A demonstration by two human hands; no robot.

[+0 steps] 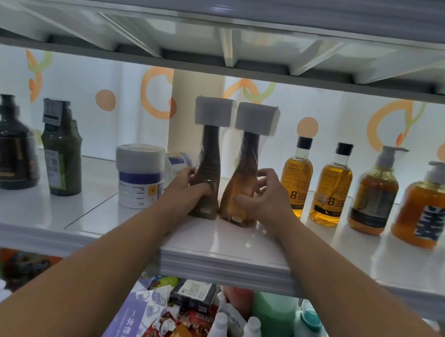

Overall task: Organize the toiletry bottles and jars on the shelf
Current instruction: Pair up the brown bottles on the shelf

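The left hand (194, 190) has its grip closed round the lower body of the brown bottle (210, 156), thumb across the front and fingers wrapped behind. The right hand (265, 195) grips the amber bottle (245, 168) in the same way, thumb on the front and fingers curled round its far side.

Both bottles stand upright on the shelf (220, 251), each under a square grey cap. The amber bottle is just right of the brown bottle, and their bases touch. Just left of the brown bottle stands a white jar (140, 175), with a second jar (179, 162) partly hidden behind. Further left are two dark bottles (12, 150). Right of it, beyond the amber one, come two yellow bottles (296, 182) and then two orange pump bottles (373, 194).
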